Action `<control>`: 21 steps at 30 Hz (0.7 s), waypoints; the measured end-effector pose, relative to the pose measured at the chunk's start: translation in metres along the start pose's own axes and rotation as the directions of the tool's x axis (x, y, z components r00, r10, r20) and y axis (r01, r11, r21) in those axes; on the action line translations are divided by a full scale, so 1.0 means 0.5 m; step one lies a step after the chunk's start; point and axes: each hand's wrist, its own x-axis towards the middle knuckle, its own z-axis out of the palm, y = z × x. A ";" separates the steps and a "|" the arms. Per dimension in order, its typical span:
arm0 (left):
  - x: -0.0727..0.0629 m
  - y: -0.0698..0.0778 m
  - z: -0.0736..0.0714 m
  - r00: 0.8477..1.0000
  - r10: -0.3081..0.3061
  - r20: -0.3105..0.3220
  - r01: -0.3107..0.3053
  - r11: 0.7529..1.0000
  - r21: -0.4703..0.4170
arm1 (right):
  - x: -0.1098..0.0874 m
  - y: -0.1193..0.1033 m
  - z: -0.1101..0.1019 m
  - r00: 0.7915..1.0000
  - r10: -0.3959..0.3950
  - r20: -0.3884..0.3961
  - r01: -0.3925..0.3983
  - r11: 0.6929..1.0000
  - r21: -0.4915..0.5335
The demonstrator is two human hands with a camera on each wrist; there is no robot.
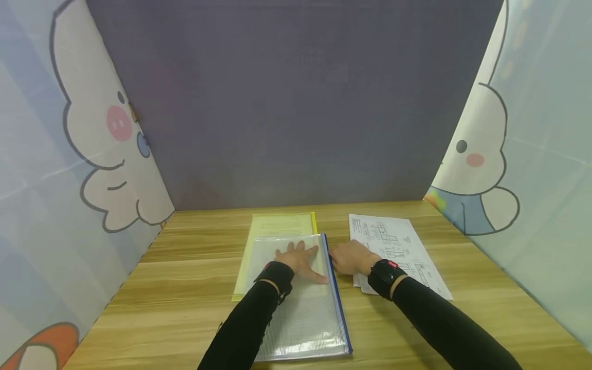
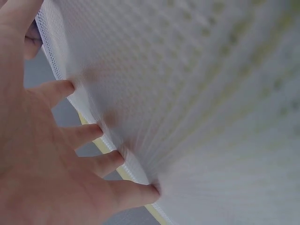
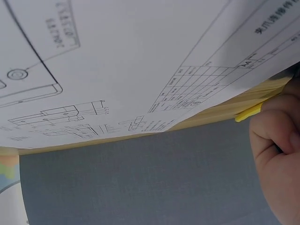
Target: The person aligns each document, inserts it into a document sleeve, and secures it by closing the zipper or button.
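Observation:
A translucent mesh-textured document folder with a blue strip along its right edge lies on the table. My left hand presses on its upper part, fingers spread; in the left wrist view the fingertips touch the mesh surface. At the blue edge, my right hand has its fingers curled and seems to pinch the strip near its upper end. The exact grip is hidden behind the knuckles. In the right wrist view only the side of that curled hand shows.
Partly under the mesh folder lies a yellow-edged folder with a printed sheet inside. Sheets of technical drawings lie to the right, below the right wrist. A grey panel stands behind the wooden table, with patterned cloth at both sides.

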 end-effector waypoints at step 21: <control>0.001 0.002 0.000 1.000 -0.006 -0.001 0.006 1.000 0.005 | 0.042 0.019 -0.004 0.997 0.077 0.004 -0.077 0.994 0.074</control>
